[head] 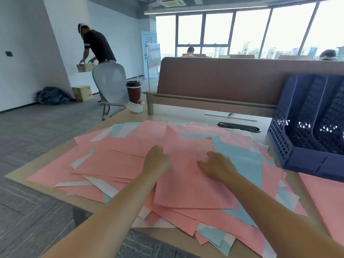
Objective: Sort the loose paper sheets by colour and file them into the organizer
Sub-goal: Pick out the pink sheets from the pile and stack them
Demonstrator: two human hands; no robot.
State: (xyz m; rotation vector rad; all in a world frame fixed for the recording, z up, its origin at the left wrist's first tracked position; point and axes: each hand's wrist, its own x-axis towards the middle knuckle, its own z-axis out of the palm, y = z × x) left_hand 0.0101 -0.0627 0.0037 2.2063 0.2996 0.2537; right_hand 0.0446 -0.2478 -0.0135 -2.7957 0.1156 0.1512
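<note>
1. The loose paper sheets (130, 161), pink, blue and white, lie mixed in one wide heap over the desk (186, 113). By the look of it, sorting has barely begun.
2. The dark blue organizer (290, 146) stands at the far right of the desk, just beside the heap. Its slots look empty, so nothing seems filed yet.
3. One separate pink sheet (327, 200) lies at the right edge in front of the organizer, perhaps the start of a pink stack.
4. The left hand (157, 161) has its fingers curled shut on the edge of the top pink sheet (189, 175), which is lifted at its far corner.
5. The right hand (216, 164) lies on that sheet, fingers loosely spread.
6. Nearly all sorting and all filing is left.
</note>
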